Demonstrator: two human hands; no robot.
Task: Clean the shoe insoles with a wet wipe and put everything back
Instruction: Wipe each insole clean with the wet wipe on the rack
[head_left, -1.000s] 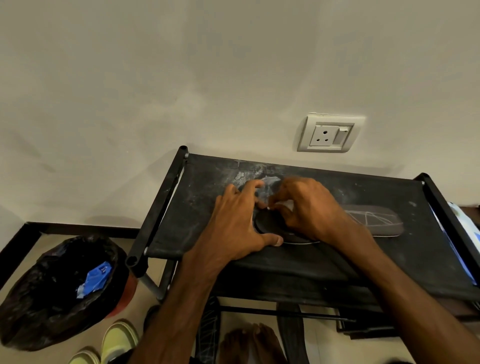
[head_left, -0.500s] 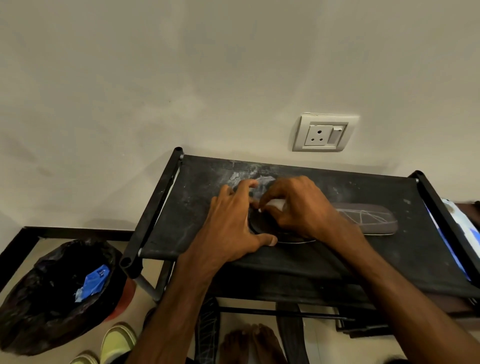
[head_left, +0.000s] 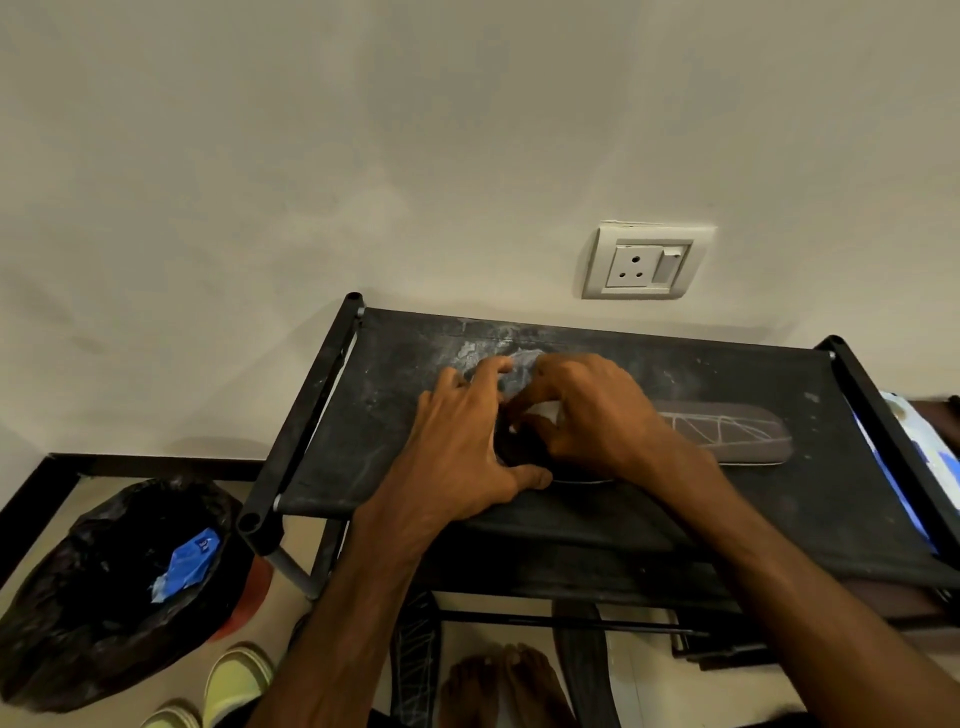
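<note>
- Fabric top shelf (head_left: 805, 519) of a black shoe rack carries the insole (head_left: 727, 434), dark with pale lines, right of frame centre; its left end runs under both hands.
- The right hand (head_left: 587, 415) curls its fingers round a white wet wipe (head_left: 545, 409), pressed onto that covered end.
- The left hand (head_left: 457, 452) lies spread and flat, gripping nothing, thumb at the insole's near edge.
- A black-lined bin (head_left: 62, 623) sits lower left.
</note>
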